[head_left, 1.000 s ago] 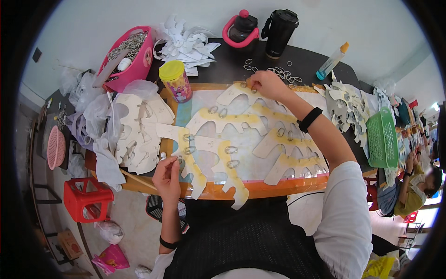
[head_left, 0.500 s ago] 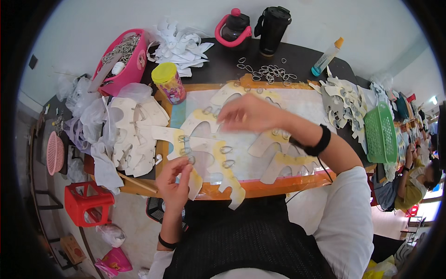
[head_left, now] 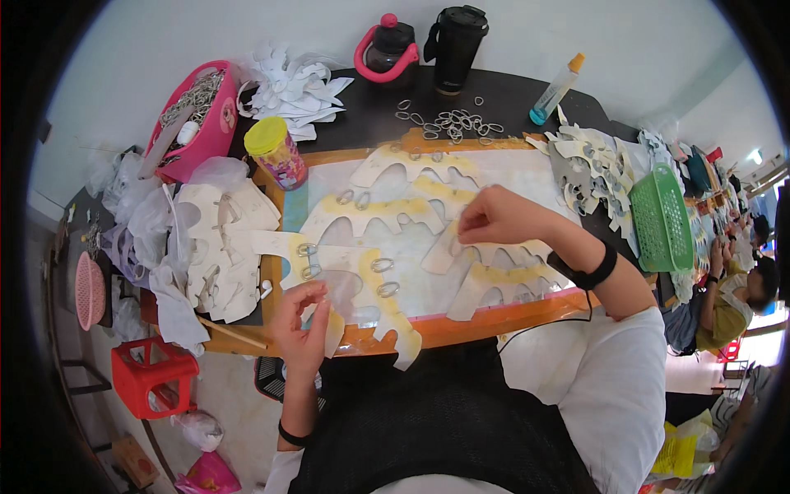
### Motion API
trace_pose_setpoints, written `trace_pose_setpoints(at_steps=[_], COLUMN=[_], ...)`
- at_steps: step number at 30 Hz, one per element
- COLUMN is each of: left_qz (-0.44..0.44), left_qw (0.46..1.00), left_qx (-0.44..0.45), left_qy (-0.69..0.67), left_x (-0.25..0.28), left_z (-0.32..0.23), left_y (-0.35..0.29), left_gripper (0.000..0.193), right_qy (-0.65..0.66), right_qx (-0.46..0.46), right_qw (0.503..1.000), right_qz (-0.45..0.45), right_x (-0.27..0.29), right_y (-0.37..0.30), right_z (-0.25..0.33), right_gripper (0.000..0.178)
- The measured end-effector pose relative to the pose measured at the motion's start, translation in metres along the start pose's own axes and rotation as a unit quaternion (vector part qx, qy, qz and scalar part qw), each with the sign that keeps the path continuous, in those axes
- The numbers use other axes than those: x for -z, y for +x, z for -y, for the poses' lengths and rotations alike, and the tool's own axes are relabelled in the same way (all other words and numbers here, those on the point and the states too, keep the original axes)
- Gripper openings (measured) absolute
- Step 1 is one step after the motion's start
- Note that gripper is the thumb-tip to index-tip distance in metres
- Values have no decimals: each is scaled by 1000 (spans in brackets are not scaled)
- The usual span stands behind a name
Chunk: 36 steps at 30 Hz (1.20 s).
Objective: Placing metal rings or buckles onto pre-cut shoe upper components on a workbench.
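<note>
White cut-out pieces with scalloped edges and yellowish bands lie spread on the covered work board. Pairs of metal rings rest on some of their bands. My right hand is over a piece at the middle right, its fingers pinched together; whatever is between them is hidden. By the board's front left edge, my left hand is held with fingers curled and thumb close to them. It is beside a piece partly hidden behind it, and I cannot make out what it holds.
Loose metal rings lie on the dark table behind the board. A pink basket, a yellow-lidded canister and stacked white pieces stand left. Right are more pieces and a green basket. A black tumbler stands behind.
My right hand has moved right and slightly down, from the left-hand pieces to the middle-right piece. My left hand stays near the front left edge. The whole view has shifted slightly.
</note>
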<state>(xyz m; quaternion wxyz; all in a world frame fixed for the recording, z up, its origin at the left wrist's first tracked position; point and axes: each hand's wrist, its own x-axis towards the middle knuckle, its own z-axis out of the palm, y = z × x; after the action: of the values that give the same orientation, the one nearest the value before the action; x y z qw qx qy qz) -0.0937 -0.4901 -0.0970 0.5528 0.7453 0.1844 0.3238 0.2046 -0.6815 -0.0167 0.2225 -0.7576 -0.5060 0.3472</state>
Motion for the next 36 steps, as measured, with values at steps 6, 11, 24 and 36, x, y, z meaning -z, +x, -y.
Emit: trace_pose_setpoints(at_steps=[6,11,24,36], left_qz=[168,331,372,329], left_qw=[970,901,823,842], left_qx=[-121,-222,-344,-307], left_qy=[128,172,257,298], left_x=[-33,-75,-116,-128], left_z=[-23,-29,-18,-23], left_y=[-6,-8,-13,-23], left_gripper=[24,31,42,46], right_qy=[60,4,-107,-203], right_qx=[-99,-68,35,-43], right_qw=[993,997,971,938], right_qz=[8,-48,-210,-278], right_x=[-24,-33,-50,51], right_y=[-42,-50,-51,60], right_z=[-46,-49,-28,-63], right_gripper=[17,17,12,12])
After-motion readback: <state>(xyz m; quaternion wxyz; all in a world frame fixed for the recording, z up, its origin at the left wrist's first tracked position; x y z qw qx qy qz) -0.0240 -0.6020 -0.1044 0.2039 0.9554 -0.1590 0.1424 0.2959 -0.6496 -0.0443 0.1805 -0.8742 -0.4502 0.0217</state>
